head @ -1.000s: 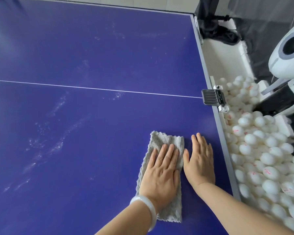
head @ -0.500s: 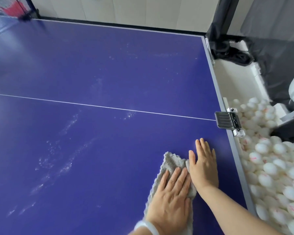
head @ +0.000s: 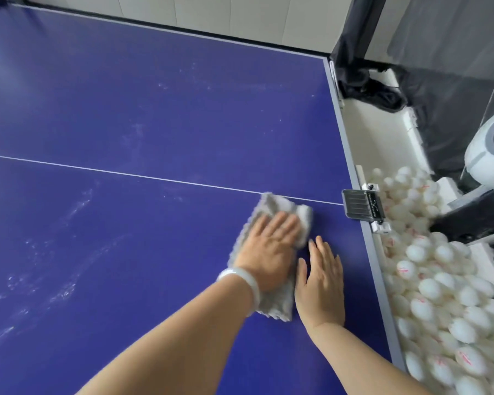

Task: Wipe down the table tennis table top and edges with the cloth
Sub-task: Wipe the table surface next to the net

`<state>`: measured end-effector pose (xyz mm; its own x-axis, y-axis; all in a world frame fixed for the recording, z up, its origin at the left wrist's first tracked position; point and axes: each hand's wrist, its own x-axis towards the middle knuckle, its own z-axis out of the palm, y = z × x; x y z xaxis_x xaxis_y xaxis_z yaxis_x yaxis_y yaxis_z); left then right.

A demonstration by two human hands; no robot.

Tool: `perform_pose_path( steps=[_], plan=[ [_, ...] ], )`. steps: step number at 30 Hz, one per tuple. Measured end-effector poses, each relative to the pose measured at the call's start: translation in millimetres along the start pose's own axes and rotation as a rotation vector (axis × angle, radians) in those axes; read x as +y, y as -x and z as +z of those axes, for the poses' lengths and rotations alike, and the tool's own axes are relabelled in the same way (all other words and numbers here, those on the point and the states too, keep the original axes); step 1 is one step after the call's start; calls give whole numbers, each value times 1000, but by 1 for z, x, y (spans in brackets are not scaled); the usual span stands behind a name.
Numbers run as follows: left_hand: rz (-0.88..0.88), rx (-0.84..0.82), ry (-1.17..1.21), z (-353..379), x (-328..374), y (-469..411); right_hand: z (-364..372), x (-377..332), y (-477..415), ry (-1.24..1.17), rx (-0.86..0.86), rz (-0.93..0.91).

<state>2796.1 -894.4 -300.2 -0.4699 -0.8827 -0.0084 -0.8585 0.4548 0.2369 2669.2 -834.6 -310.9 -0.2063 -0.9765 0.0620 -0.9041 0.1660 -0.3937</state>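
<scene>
Left hand (head: 271, 246) flat with fingers spread, pressing grey cloth (head: 274, 302) onto blue bench (head: 154, 115), cloth now further up — its far end touching the white centre line (head: 126, 173), right hand (head: 321, 283) open, palm down just beside cloth, near bench edge — unchanged.

The left hand (head: 268, 252) lies flat on a grey cloth (head: 271, 208) on the blue worktop (head: 154, 109). The cloth's far end touches the white line (head: 126, 173). The right hand (head: 321, 283) lies flat just beside it, on the right. Many white balls (head: 439, 295) fill a tray past the right edge.
</scene>
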Motion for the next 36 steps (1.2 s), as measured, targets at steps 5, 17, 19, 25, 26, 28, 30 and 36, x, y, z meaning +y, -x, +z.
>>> perform_pose_path(
  steps=[5, 17, 19, 25, 26, 28, 30, 36],
  plan=[
    [79, -8, -50, 0, 1, -9, -1, 2, -2, 21, -30, 6],
    [-370, 147, 33, -6, -27, 66, -2, -1, -3, 145, -89, 21],
    [-166, 70, 48, 9, 24, 86, -4, 0, -3, 136, -98, 14],
    [-259, 158, -8, -6, -46, 136, -3, -1, -2, 153, -86, -4],
    [-410, 174, -31, -11, -69, 143, -2, -2, -2, 167, -84, -5],
    [-657, 199, -25, -15, -90, 154, 0, -3, -2, 191, -74, -13],
    [-739, 229, 25, -8, -68, 153, 1, -3, -3, 198, -70, -10],
    [-165, 115, 36, 21, 63, 173, -1, -1, -2, 184, -76, -24]
  ],
)
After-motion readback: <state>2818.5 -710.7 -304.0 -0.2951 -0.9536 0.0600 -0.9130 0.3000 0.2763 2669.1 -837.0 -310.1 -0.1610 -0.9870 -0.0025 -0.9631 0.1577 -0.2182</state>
